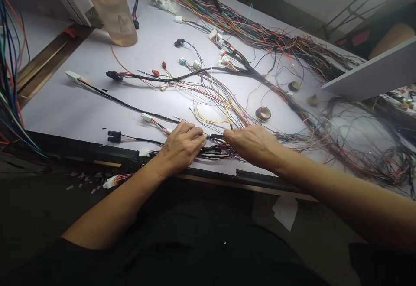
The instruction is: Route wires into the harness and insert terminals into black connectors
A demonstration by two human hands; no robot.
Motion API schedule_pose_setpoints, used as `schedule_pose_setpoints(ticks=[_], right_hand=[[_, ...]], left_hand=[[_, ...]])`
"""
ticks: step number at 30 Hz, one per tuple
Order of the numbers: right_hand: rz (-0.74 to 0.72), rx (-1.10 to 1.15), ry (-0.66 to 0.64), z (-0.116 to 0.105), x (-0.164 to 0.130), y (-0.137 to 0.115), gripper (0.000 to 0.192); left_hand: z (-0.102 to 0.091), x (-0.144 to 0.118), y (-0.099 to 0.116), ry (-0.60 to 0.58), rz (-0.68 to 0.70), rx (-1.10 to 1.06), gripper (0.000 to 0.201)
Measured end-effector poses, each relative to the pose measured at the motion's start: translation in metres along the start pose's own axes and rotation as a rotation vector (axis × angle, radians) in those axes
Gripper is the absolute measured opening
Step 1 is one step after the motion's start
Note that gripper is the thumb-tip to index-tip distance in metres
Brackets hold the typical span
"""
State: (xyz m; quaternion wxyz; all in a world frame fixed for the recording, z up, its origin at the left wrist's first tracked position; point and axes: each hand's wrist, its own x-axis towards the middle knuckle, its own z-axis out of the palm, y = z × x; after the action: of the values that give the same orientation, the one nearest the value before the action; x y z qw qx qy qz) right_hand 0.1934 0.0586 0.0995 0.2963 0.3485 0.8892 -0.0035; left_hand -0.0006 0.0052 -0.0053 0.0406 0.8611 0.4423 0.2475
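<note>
At the front of the table, my left hand (pixel 183 145) is closed over thin wires, its fingers bent and pressed down. My right hand (pixel 251 145) is closed just to the right, gripping a short black strip (pixel 215 136) that looks like tape and spans the gap between my hands. Yellow wires (pixel 212 121) with bare ends rise beside the right fist. Black-sleeved branches (pixel 146 140) pass under and beside my hands, one ending in a black two-part connector (pixel 114 137). A small white connector (pixel 146 117) lies left of my left hand. My fingertips are partly hidden.
A thick wire bundle (pixel 260 39) runs along the back. A sleeved harness (pixel 195 73) with several connectors crosses the middle. Tape rolls (pixel 263 113) lie to the right. A clear bottle (pixel 113 13) of liquid stands back left. Loose wires (pixel 357 156) tangle at the right.
</note>
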Motion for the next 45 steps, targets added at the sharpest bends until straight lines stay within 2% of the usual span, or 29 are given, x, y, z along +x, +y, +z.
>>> schedule_pose_setpoints(ticks=[8,22,31,33,38,45], right_hand=[[-0.011,0.013,-0.031,-0.007,0.0,-0.005,0.02],[-0.002,0.029,-0.026,0.001,-0.01,-0.004,0.024],[0.039,0.04,-0.072,0.008,-0.025,-0.001,0.028],[0.055,0.04,-0.038,0.015,-0.029,0.004,0.027],[0.076,0.058,0.164,0.025,-0.034,0.01,0.022],[0.025,0.06,0.13,0.014,-0.019,-0.004,0.026]], left_hand=[[0.001,0.0,0.0,0.035,0.005,-0.017,0.024],[0.0,-0.001,-0.001,0.047,-0.002,-0.012,0.023],[-0.001,0.001,-0.001,0.045,-0.015,-0.039,0.022],[-0.002,0.001,0.0,0.048,-0.02,-0.049,0.023],[-0.002,0.001,-0.001,0.041,-0.004,-0.041,0.023],[-0.002,0.002,0.0,0.05,-0.003,-0.024,0.024]])
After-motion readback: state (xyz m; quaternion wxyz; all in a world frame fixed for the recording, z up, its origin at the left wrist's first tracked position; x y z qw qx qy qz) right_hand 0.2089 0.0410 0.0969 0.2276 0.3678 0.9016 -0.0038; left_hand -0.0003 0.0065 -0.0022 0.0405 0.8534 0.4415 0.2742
